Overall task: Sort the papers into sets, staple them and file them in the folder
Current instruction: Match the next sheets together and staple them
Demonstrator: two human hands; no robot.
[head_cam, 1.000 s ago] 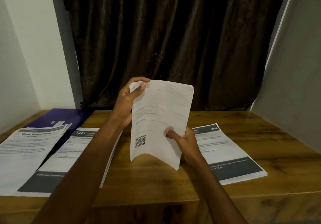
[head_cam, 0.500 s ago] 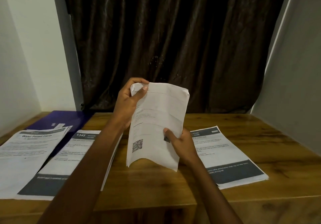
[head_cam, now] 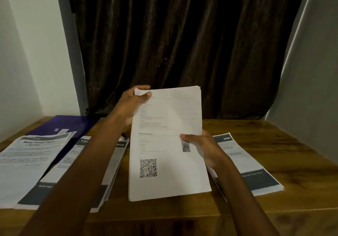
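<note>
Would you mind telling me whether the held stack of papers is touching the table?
Apart. The head view shows the held stack of papers raised between both hands, its bottom edge hanging clear with the table visible below it.

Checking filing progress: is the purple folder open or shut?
Shut, it seems: the folder lies flat, only its cover showing, papers overlapping it.

One head-worn camera looks forward and down, close over the wooden table [head_cam: 274, 144], facing a dim, perhaps brown curtain [head_cam: 182, 43].
</note>
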